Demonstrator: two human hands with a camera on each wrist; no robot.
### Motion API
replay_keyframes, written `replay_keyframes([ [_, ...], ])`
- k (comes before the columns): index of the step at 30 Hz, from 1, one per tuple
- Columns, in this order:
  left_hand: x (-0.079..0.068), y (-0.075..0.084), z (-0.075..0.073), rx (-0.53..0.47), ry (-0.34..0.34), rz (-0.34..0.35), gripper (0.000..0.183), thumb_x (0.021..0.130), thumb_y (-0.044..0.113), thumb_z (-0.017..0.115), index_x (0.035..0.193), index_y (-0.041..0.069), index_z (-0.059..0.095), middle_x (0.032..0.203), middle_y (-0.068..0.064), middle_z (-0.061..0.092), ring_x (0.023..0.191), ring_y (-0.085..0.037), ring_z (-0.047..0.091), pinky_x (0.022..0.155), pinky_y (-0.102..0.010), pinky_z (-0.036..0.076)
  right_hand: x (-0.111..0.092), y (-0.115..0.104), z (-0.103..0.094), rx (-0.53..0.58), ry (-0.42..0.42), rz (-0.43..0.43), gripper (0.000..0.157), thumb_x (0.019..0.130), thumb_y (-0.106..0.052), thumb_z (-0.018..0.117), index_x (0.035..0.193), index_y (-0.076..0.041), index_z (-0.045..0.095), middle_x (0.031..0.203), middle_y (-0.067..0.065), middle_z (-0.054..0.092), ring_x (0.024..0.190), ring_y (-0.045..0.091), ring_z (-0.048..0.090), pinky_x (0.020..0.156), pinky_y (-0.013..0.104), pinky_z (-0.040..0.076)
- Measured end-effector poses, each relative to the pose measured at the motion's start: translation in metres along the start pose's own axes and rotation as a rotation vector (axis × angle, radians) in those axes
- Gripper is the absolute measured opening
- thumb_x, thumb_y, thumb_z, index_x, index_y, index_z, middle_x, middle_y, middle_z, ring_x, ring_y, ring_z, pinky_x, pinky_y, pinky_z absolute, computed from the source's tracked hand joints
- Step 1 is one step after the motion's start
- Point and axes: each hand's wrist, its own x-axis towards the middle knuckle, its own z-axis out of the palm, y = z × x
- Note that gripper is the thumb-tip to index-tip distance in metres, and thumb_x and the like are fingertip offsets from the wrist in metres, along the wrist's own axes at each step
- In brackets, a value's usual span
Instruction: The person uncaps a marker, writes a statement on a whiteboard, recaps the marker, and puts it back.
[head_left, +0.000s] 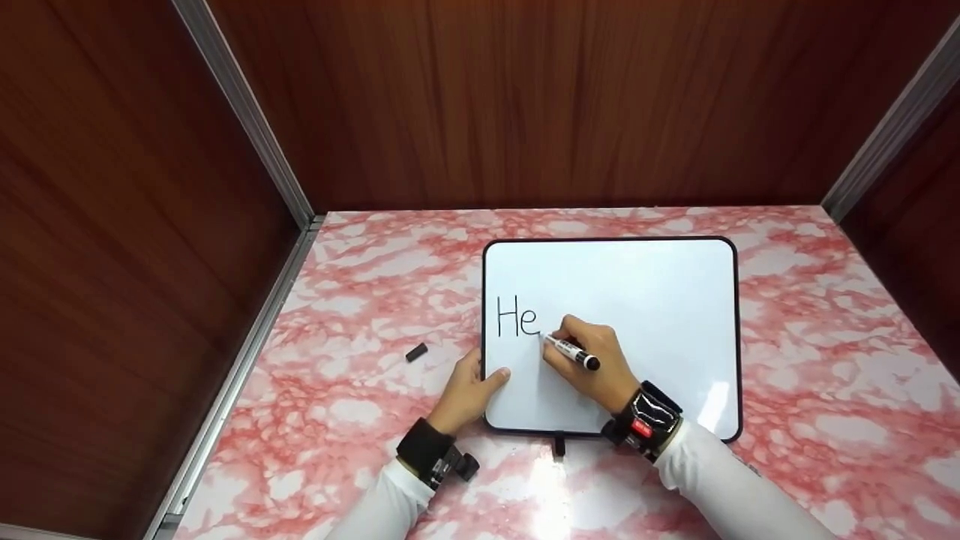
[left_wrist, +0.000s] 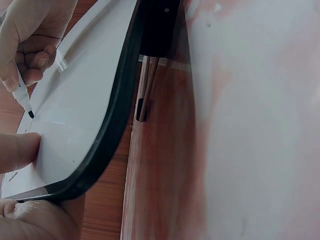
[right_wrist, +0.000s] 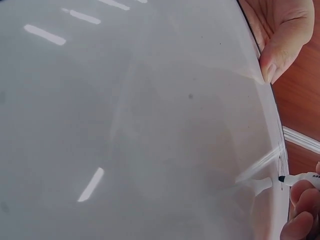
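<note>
Marker (head_left: pixel 573 352) pinched in the right hand (head_left: pixel 602 369), its tip jutting past the grip to the whiteboard (head_left: pixel 645 292) at the tail of the lettering "He" (head_left: pixel 517 317), near the board's left edge. Left hand (head_left: pixel 463 394) grips that edge toward its near corner, thumb (head_left: pixel 499 376) on top. Black cap (head_left: pixel 416 352) lies on the worktop (head_left: pixel 330 450), between its left edge and the board's.

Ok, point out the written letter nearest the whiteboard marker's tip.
The lowercase e: the whiteboard marker in the right hand ends beside it, while the capital H stands farther left.
</note>
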Motion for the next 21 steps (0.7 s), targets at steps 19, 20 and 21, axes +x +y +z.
replay_keyframes([
  [19,0.000,0.002,-0.001,0.033,0.013,0.022,0.041,0.101,0.002,0.064,0.139,-0.013,0.058,0.127,-0.034,0.073,0.107,-0.029,0.075,0.093,-0.044,0.066,0.029,0.011,-0.010,0.008,0.115,0.021,0.020,0.083,-0.002,0.078,0.076,-0.006,0.059,0.064,0.003,0.068,0.056,0.003,0.048,0.050,0.018,0.039],
  [20,0.000,0.002,0.000,0.034,0.013,0.023,0.042,0.101,0.002,0.064,0.140,-0.013,0.058,0.127,-0.034,0.073,0.107,-0.029,0.075,0.093,-0.044,0.066,0.030,0.013,-0.009,0.018,0.116,0.030,0.020,0.083,-0.003,0.078,0.076,-0.007,0.060,0.064,0.002,0.068,0.056,0.002,0.048,0.050,0.018,0.039],
  [21,0.000,0.002,-0.001,0.036,0.015,0.020,0.042,0.101,0.003,0.064,0.140,-0.013,0.058,0.127,-0.033,0.073,0.107,-0.029,0.075,0.093,-0.044,0.066,0.031,0.014,-0.009,0.019,0.115,0.031,0.020,0.083,-0.003,0.078,0.076,-0.007,0.060,0.064,0.003,0.068,0.056,0.002,0.049,0.050,0.018,0.039],
])
